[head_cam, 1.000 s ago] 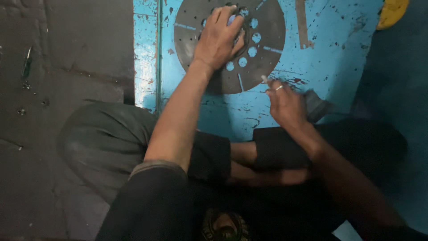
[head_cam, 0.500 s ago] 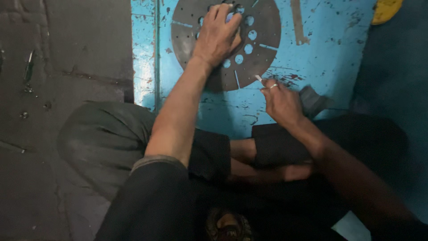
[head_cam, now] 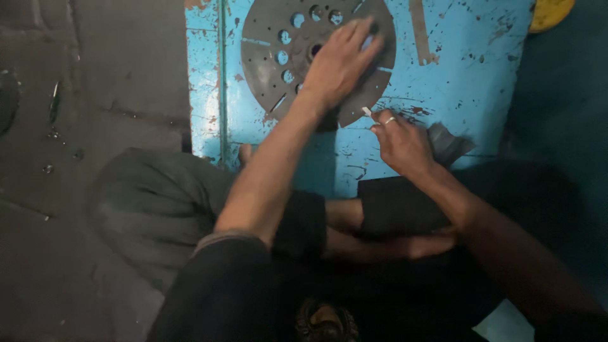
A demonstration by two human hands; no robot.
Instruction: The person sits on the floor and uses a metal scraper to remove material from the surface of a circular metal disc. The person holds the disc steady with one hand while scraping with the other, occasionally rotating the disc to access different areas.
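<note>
Pinning the grey perforated disc (head_cam: 278, 57) flat at the blue board's (head_cam: 468, 76) top edge, left hand (head_cam: 339, 60) spread open. Right hand (head_cam: 402, 142) pinches a small white piece (head_cam: 367, 111), possibly chalk. Keep palm pressure steady; mark near disc's lower rim.

The scene is dimly lit; only the far blue board (head_cam: 468, 69) is brightened, near parts are shadowed, and slight blur is seen.

Scratched blue metal panel (head_cam: 468, 69) on dark floor (head_cam: 95, 95), round perforated grey disc (head_cam: 272, 50) flat on it, yellow object (head_cam: 550, 12) at corner
</note>
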